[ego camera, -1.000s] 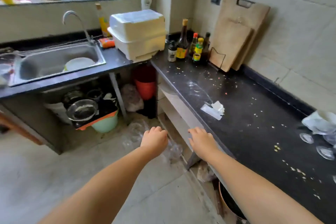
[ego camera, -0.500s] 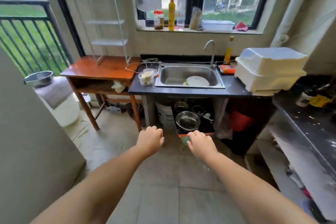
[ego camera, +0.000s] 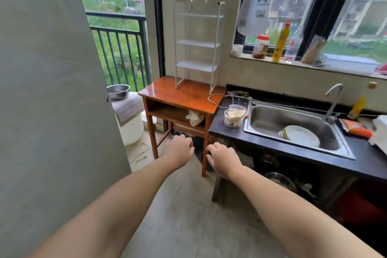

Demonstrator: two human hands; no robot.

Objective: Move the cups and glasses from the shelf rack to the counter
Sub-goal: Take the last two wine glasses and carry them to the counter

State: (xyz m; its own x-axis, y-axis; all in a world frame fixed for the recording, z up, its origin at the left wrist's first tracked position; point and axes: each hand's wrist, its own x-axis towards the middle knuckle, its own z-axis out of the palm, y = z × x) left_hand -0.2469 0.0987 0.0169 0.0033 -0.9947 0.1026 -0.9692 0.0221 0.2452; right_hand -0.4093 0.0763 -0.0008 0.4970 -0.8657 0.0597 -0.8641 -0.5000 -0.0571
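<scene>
1. My view has swung left since half a second ago; the sink (ego camera: 293, 130) now sits at 3 o'clock.
2. My left hand (ego camera: 180, 151) and right hand (ego camera: 222, 160) hang side by side in the air, fingers loosely curled, holding nothing.
3. At 12 o'clock from them stands the white shelf rack (ego camera: 198, 45) on the wooden table (ego camera: 184, 95); any glasses on it are too faint to make out.
4. The dark counter (ego camera: 234, 134) touches that table's right edge.
</scene>
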